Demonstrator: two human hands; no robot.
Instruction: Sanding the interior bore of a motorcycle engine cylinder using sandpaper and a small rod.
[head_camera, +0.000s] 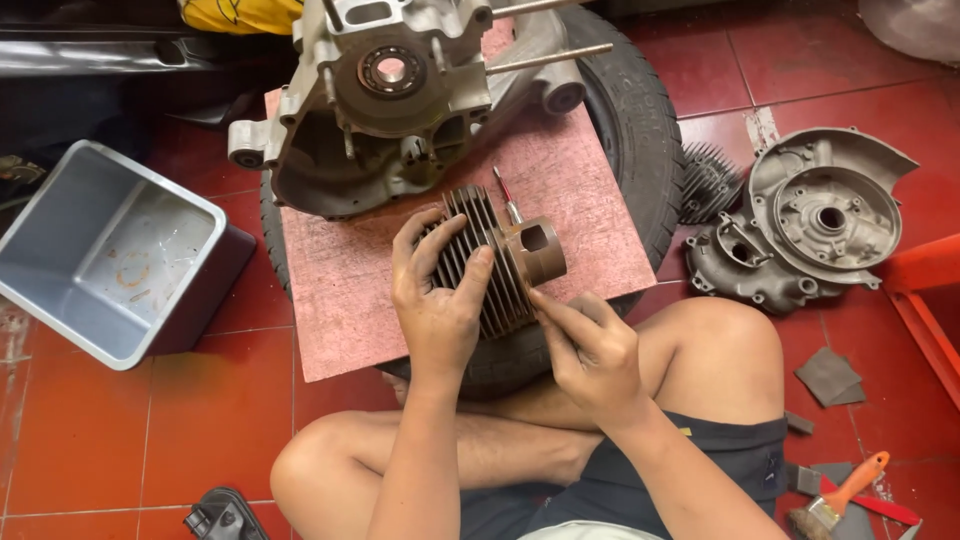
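- The left hand (437, 300) wraps its fingers (468, 280) around a finned engine cylinder (487, 262), lifting it just above the red board (590, 180) so both ends stay reachable.
- The right hand (590, 350) pinches narrow at the cylinder's lower edge, beside the brown piston (535, 252) poking out; what it grips, if anything, is probably too small to tell.
- The board lies on a tyre (640, 130), a raised work surface for someone sitting cross-legged.
- An engine case (380, 110) sits behind on the board, a screwdriver (505, 195) beside it.
- A grey tub (110, 250) and engine cover (820, 215) rest on the floor at either side.
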